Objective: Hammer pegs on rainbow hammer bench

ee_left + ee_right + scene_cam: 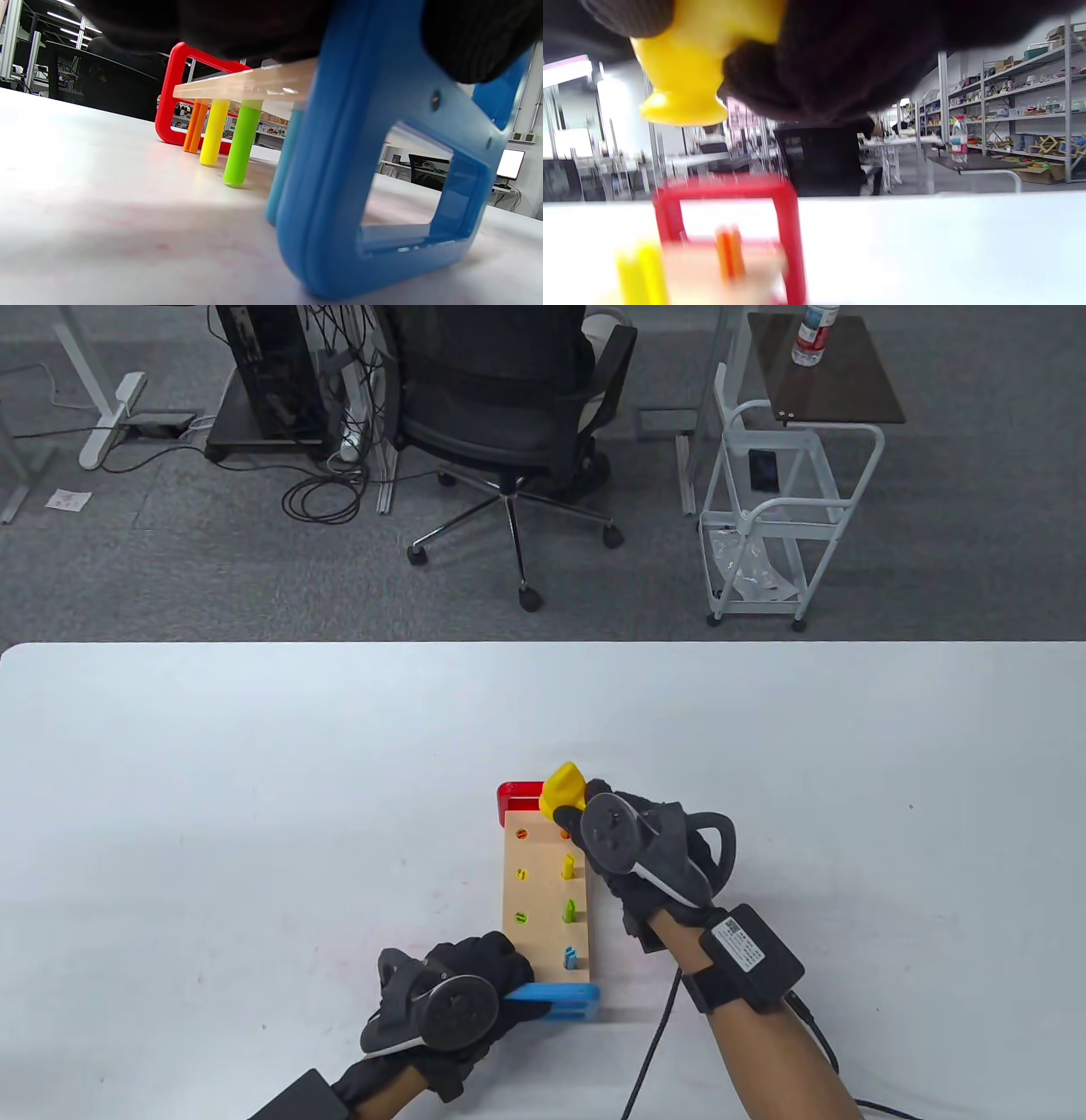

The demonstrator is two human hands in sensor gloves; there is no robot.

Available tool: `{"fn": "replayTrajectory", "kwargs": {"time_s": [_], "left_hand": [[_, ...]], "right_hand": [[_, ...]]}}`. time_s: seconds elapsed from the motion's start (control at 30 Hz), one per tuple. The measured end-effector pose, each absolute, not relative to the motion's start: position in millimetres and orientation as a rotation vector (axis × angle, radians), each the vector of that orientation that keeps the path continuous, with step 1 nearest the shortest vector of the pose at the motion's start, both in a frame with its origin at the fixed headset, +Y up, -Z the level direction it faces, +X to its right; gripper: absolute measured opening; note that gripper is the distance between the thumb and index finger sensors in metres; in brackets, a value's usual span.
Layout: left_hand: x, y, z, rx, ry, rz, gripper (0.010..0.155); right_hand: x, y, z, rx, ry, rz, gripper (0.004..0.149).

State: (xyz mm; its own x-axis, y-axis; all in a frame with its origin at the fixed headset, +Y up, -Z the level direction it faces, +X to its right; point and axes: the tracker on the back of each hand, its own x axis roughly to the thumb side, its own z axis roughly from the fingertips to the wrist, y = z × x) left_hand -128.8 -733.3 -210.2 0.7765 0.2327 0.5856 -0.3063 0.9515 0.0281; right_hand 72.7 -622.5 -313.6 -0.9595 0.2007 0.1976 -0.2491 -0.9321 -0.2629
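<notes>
One white table [254, 814] carries the rainbow hammer bench [547, 899], which lies toward the 6 o'clock edge in the table view, its long axis running 12 to 6. It looks like a stiff, light toy: a pale wooden deck between a red end frame [517, 796] at 12 o'clock and a blue end frame [556, 1001] at 6 o'clock, likely to skate on the smooth top unless pinned. The left hand [450, 997] rests on the blue frame's top, fingers draped over it; that rigid frame seems the sound place to brace. The right hand [628, 857], at 3 o'clock of the deck, has its fingers wrapped around a yellow hammer [564, 793], whose head hangs over the orange peg [729, 252] near the red frame. The hammer appears hard, smooth plastic, so a firm grasp on the handle suits it. The left-row pegs [521, 874] sit flush; the yellow peg [568, 865], green peg [570, 909] and blue peg [570, 958] stand proud, stiff and probably friction-held.
</notes>
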Motion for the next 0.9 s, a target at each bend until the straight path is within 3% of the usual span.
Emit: {"fn": "replayTrajectory", "kwargs": {"time_s": [0.1, 0.2, 0.27, 0.4, 0.43, 0.47, 0.5, 0.63, 0.73, 0.83, 0.9], "left_hand": [[-129, -733, -210, 0.123, -0.617, 0.293, 0.035], [-129, -733, -210, 0.125, -0.618, 0.289, 0.035], [-129, -733, -210, 0.125, -0.617, 0.291, 0.035], [-129, -734, -211, 0.125, -0.615, 0.297, 0.035], [-129, -734, -211, 0.126, -0.614, 0.299, 0.035], [-129, -734, -211, 0.125, -0.615, 0.298, 0.035], [-129, -734, -211, 0.126, -0.614, 0.299, 0.035], [-129, -734, -211, 0.124, -0.617, 0.299, 0.036], [-129, -734, -211, 0.123, -0.618, 0.298, 0.036], [-130, -734, -211, 0.123, -0.618, 0.302, 0.036], [-130, -734, -211, 0.122, -0.619, 0.302, 0.036]], "right_hand": [[78, -589, -304, 0.255, -0.576, 2.777, 0.064], [84, -583, -300, 0.245, -0.671, 2.745, 0.064], [84, -605, -306, 0.253, -0.606, 2.749, 0.064], [72, -695, -323, 0.293, -0.236, 3.251, 0.064], [76, -686, -320, 0.343, -0.387, 3.108, 0.064], [75, -678, -320, 0.282, -0.259, 3.064, 0.064], [79, -661, -315, 0.297, -0.398, 2.970, 0.064], [89, -592, -306, 0.263, -0.604, 2.822, 0.064], [92, -562, -297, 0.270, -0.741, 2.754, 0.064], [91, -588, -302, 0.280, -0.712, 2.769, 0.064], [82, -647, -318, 0.298, -0.473, 2.948, 0.064]]}}
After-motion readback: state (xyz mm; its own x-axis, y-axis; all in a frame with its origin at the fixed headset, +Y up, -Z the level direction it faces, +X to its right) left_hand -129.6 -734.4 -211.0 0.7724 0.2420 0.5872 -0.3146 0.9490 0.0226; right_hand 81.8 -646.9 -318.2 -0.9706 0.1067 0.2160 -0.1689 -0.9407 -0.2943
